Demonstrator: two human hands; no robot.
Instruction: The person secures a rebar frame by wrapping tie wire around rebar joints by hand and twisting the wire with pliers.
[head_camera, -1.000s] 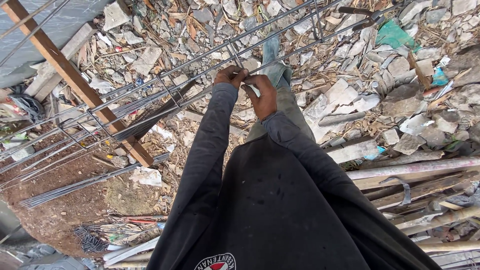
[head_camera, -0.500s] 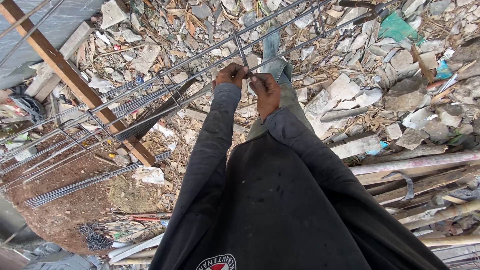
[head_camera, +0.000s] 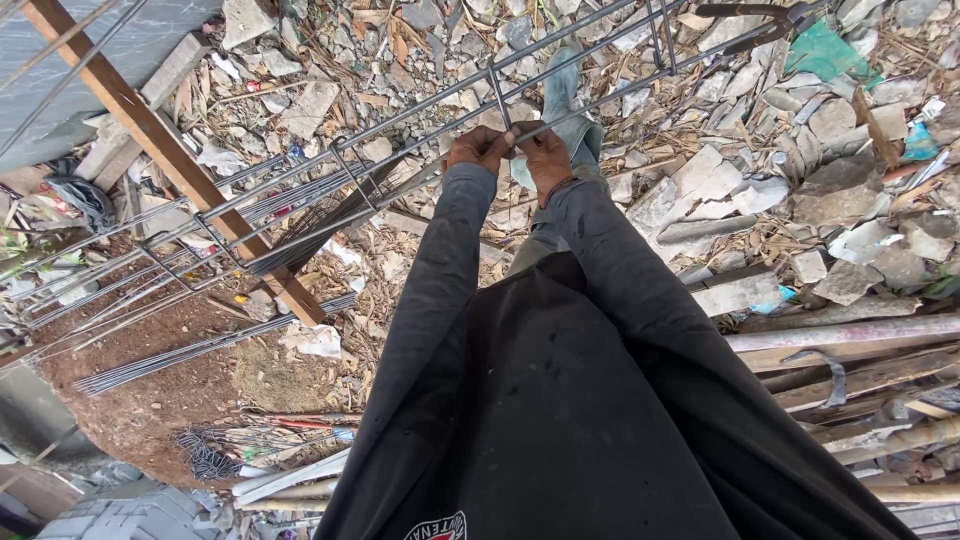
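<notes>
— So, what have your hands got hold of?

— My left hand and right hand are side by side, nearly touching, both pinched narrow at one spot on the rebar cage, where a square stirrup crosses a long bar. If there's tie wire between my fingers, it's too small to see.

— Where does the cage run?

— Slantwise, from the left edge of the rubble ground up to the far right corner, where it's cut off. Its lower bars pass behind my knuckles.

— What's hidden?

— My dark sleeves and shirt cover everything near me. Only one boot shows beyond my hands.

— And around you?

— A wooden beam slants under the cage at left. Loose rods lie on the red soil near it, bamboo poles along the right edge, and a green scrap at the far right.
</notes>
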